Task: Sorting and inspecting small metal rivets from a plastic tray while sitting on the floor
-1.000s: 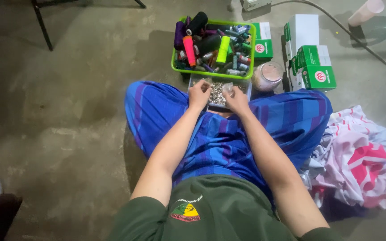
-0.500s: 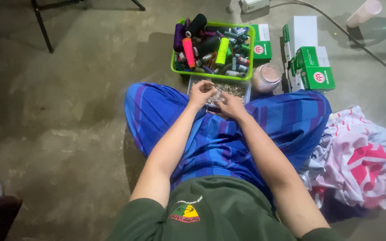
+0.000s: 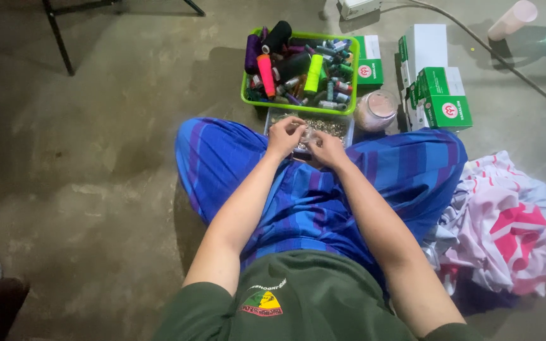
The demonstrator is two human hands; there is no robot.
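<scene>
hands first: i see my left hand (image 3: 284,134) and right hand (image 3: 327,149) close together over the near edge of a clear tray of small metal bits (image 3: 330,124), fingers curled narrow as if pinching something tiny, though i cannot tell what. the tray sits on the concrete floor (image 3: 96,158) just past my blue striped sarong (image 3: 298,189), touching a green basket of thread spools (image 3: 301,69), with a pink-lidded jar (image 3: 375,108) beside it.
</scene>
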